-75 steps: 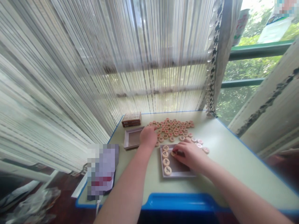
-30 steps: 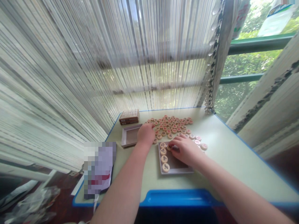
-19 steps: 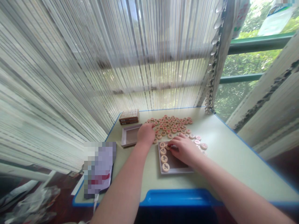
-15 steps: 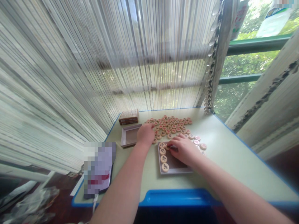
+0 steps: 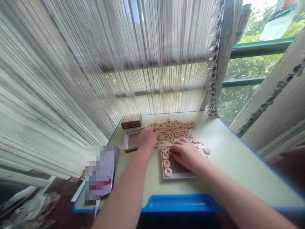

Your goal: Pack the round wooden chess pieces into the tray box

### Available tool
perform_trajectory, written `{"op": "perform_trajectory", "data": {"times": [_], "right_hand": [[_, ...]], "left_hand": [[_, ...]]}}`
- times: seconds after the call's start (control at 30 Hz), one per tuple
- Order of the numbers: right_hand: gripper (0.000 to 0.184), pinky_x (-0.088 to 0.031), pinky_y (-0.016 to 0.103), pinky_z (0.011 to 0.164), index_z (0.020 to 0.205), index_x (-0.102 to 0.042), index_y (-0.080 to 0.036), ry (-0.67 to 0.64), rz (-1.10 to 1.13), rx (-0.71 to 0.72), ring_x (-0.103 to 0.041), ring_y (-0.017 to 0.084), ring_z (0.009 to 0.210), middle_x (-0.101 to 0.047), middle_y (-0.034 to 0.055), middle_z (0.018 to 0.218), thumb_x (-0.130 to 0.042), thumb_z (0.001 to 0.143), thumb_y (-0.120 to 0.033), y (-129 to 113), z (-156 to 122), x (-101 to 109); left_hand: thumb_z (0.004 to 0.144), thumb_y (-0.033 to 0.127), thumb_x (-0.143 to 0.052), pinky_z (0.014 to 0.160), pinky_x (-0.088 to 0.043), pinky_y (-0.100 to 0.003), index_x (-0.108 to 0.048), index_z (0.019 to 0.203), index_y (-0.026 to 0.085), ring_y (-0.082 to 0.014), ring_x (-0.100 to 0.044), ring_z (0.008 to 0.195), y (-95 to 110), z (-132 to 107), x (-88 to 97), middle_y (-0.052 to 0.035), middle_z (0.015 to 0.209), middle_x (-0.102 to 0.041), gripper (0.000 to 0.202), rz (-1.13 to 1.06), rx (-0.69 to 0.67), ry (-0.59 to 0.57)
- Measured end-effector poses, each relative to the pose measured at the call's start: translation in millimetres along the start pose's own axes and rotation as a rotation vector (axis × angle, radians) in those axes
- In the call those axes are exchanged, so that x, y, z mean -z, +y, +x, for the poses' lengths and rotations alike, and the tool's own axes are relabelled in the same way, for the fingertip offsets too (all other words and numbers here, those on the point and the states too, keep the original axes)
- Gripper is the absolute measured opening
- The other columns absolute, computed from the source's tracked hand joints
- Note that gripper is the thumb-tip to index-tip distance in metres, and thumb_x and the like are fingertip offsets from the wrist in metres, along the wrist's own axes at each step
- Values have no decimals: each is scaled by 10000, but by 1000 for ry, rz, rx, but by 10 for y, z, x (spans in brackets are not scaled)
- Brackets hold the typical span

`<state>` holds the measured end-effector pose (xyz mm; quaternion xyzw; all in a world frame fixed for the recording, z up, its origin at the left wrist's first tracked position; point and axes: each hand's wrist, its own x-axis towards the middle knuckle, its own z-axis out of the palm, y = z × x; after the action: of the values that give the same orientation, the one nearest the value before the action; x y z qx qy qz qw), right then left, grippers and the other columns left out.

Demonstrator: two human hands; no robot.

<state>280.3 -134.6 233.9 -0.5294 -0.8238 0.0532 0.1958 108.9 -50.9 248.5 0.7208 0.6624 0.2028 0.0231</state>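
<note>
My right hand (image 5: 188, 154) reaches over a shallow open box (image 5: 179, 175) and has its fingertips closed on a Chinese chess piece (image 5: 169, 151) near the box's far left corner. Down the box's left side runs a column of several round wooden pieces with black characters, the lowest a piece (image 5: 168, 172) in the near corner. My left hand (image 5: 147, 140) is curled at the left edge of a spread of loose Chinese chess pieces (image 5: 177, 130), marked in red and black. Its fingers look closed, but whatever is in them is hidden.
A second shallow tray (image 5: 127, 141) lies beside my left hand, partly covered by it. Behind it are stacked small boxes (image 5: 131, 120). A phone-like flat object (image 5: 102, 173), blurred out, lies at the table's left edge with a white cable. A string curtain (image 5: 154, 63) hangs behind the table.
Both hands stay nearly in place. The left hand has shifted very slightly left, and the right fingers remain on the piece in the box.
</note>
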Motion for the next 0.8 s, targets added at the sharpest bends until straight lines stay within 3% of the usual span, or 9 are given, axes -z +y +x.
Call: {"op": "perform_trajectory", "data": {"times": [0.37, 0.43, 0.53, 0.63, 0.73, 0.8], "right_hand": [[179, -405, 312, 796, 899, -685, -221, 30, 26, -18, -470, 206, 899, -650, 44, 873, -565, 769, -198, 26, 4, 1], [174, -404, 312, 796, 892, -686, -218, 38, 30, -20, -471, 208, 902, -650, 45, 872, -573, 761, -195, 35, 6, -1], [168, -405, 315, 792, 888, -690, -225, 44, 36, -12, -474, 209, 897, -647, 49, 857, -577, 765, -206, 40, 9, -11], [162, -408, 315, 782, 873, -695, -226, 59, 46, -3, -476, 210, 892, -645, 50, 849, -576, 765, -204, 47, 14, -22], [149, -411, 312, 770, 848, -695, -218, 72, 52, -2, -479, 212, 886, -647, 47, 844, -579, 758, -195, 62, 21, -27], [142, -412, 311, 766, 837, -694, -214, 79, 56, 0, -482, 212, 880, -648, 46, 838, -583, 752, -189, 73, 24, -30]], "left_hand": [[789, 90, -385, 806, -466, -296, -668, 1000, 219, -202, -607, 930, -39, 16, -13, -72, 998, -677, 377, 92, 30, -13], [834, 121, -354, 815, -467, -319, -634, 1077, 203, -216, -594, 964, -46, 18, -35, -87, 1019, -667, 380, 171, -19, 22], [891, 216, -328, 925, -418, -365, -500, 1258, 161, -241, -498, 1142, -60, 41, -104, -122, 1237, -558, 409, 277, -198, 94], [908, 276, -312, 1016, -338, -401, -431, 1313, 111, -254, -383, 1261, -81, 76, -181, -142, 1374, -424, 453, 319, -311, 15], [917, 284, -287, 1034, -309, -424, -465, 1275, 102, -239, -387, 1261, -91, 91, -211, -145, 1363, -438, 439, 320, -328, -61], [917, 276, -297, 1030, -307, -430, -511, 1221, 128, -225, -458, 1198, -84, 86, -201, -133, 1277, -529, 401, 306, -328, -49]]}}
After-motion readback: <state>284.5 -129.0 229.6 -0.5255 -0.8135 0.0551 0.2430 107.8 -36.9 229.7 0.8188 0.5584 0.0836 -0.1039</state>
